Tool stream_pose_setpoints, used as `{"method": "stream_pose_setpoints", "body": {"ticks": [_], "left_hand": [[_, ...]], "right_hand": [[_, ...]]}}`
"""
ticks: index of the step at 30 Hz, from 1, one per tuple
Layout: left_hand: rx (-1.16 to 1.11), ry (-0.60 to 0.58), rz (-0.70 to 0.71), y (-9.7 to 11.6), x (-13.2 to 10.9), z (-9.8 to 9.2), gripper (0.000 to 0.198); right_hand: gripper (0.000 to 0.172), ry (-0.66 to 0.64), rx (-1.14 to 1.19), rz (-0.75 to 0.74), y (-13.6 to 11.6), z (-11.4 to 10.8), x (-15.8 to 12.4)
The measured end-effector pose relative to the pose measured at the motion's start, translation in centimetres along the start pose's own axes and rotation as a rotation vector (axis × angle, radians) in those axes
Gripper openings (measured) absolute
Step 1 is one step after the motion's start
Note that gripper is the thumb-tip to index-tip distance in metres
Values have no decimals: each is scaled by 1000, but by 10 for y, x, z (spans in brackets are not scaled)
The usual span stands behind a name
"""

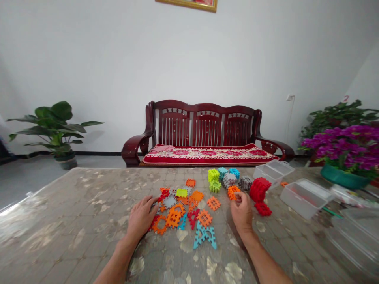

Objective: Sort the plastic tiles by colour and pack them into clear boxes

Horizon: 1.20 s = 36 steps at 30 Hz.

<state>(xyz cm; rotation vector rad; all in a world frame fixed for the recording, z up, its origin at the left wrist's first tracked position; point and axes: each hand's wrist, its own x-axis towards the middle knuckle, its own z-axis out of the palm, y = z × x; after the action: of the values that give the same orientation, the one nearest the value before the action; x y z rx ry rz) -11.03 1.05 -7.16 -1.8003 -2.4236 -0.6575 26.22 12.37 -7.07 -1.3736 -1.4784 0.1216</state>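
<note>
My left hand (144,215) rests at the left edge of a loose pile of flat interlocking tiles, its fingers stretched out beside a red tile (164,195). Orange tiles (174,216), a yellow-green tile (181,193), a grey tile (169,202) and blue pieces (205,234) are spread in that pile. At the right, my right hand (242,211) pinches the near side of an orange tile stack (233,192); its fingers partly hide the grip. Around it stand stacks sorted by colour: yellow-green (214,180), grey (229,180), blue (235,172) and red (259,189).
Clear plastic boxes (306,198) stand at the table's right, with clear lids (355,240) nearer me. A teal pot of purple flowers (345,176) is behind them. Beyond the patterned table (74,221) is a wooden bench (204,124); a potted plant (59,128) stands left.
</note>
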Motion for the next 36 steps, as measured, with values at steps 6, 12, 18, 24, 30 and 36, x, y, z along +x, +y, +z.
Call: {"method": "stream_pose_setpoints", "body": {"ticks": [6,12,18,24,30,36], "left_hand": [[26,-31,-6,-2,2,1,39],[32,-58,-5,-3,1,1,41],[40,-46,-6,-3,1,1,40],[49,-54,-10,-3,1,1,41],[31,-60,0,-4,1,1,40],[30,-50,-7,-3,1,1,40]], "right_hand": [[58,69,-180,4,10,0,7],[84,-116,-356,87,13,1,13],[89,-273,-522,126,1,-2,24],[83,-354,-604,123,0,0,29],[79,-371,-644,123,2,-3,32],[78,-348,-639,104,7,-5,32]]}}
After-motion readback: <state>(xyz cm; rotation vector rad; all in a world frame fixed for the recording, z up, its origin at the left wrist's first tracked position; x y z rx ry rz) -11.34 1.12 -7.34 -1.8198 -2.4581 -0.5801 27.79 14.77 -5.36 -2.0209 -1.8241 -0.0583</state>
